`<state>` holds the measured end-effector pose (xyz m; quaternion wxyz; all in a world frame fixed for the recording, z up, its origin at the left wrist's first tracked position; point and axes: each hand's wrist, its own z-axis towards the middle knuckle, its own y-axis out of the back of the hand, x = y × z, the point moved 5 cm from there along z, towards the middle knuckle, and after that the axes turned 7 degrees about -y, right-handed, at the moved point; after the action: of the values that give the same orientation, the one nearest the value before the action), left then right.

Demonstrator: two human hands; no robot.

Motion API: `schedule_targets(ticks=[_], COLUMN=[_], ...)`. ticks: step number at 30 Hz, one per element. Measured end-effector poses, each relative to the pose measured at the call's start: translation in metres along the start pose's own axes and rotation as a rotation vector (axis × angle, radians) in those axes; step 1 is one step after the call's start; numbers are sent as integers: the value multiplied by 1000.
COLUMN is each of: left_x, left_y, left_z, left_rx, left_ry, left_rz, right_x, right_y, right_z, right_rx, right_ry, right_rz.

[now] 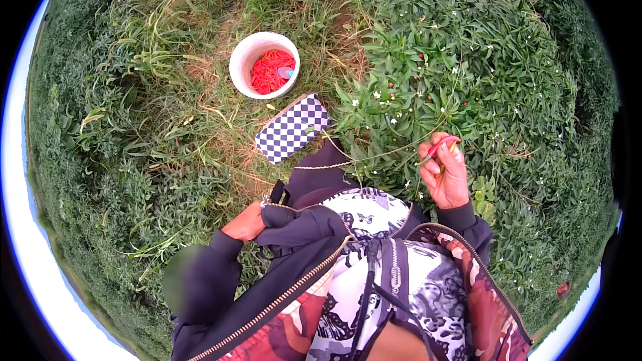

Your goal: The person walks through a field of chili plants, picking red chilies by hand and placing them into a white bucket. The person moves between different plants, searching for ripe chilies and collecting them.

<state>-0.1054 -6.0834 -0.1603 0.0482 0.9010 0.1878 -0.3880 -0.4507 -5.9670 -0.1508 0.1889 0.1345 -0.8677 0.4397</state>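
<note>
My right hand [445,173] is raised at the edge of the pepper plants [501,90], pinching a red chili pepper [453,139] between thumb and fingers. Another bit of pepper shows beside the thumb. My left hand [245,224] is at the edge of my open dark jacket [301,233], whose cloth hides its fingers. Ahead of me a white bucket [238,71] stands on the grass, holding many red chili peppers [266,77]. A clear plastic bottle [285,72] with a blue cap lies on those peppers.
A checkered padded cushion [292,129] lies between the bucket and my leg. A pale twisted cord [326,166] runs near my leg towards the plants. Tall seeding grass [155,55] grows on the left. White flowers and red peppers dot the plants on the right.
</note>
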Motion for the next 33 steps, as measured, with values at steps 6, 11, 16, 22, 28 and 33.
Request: schedule_targets(ticks=[6, 11, 16, 22, 28, 33], left_x=[12, 32, 30, 53, -105, -167], left_y=[10, 22, 24, 50, 63, -31], left_z=[62, 71, 77, 90, 75, 83], left_rx=[-378, -201, -151, 17, -170, -93], left_ry=[-339, -406, -391, -242, -371, -768], left_rz=[574, 224, 74, -25, 380, 415], right_x=[-16, -30, -33, -44, -48, -54], right_y=[-43, -53, -50, -60, -74, -75], right_z=[20, 30, 30, 24, 15, 15], right_rx=[21, -14, -28, -25, -81, -117], right_ry=[-156, -125, -108, -29, 37, 49], right_rz=[-123, -187, -122, -180, -299, -203])
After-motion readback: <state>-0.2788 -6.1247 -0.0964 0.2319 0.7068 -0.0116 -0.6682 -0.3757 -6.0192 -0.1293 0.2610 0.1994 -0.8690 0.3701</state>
